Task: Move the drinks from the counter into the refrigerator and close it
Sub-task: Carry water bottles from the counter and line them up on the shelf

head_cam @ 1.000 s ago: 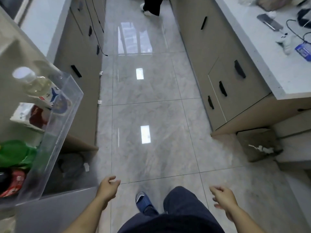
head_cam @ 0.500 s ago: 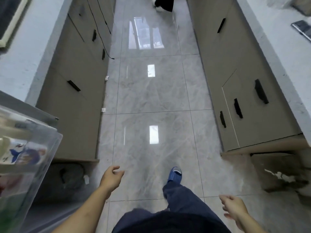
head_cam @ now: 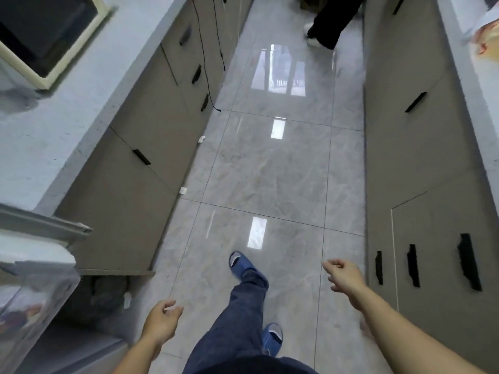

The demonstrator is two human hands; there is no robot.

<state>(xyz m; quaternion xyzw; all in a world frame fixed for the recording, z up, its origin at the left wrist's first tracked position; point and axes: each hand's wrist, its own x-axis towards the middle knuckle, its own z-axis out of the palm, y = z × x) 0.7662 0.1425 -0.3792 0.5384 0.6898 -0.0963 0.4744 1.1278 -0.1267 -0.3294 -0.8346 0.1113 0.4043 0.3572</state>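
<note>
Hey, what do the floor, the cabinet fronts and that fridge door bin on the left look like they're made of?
Floor: glossy glazed tile with grey marble veining, judging by grout lines and mirror-like reflections. Cabinet fronts: matt taupe board, probably laminate, with black recessed handles. Door bin: clear plastic, since its blurred contents show through.

Glossy grey tiled floor (head_cam: 270,171) with white paper scraps (head_cam: 183,190) beside the left cabinets (head_cam: 129,184).

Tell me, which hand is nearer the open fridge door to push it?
Probably the left hand. It hangs empty beside the fridge door at the left edge; the right hand is across the aisle by the cabinets.
</note>
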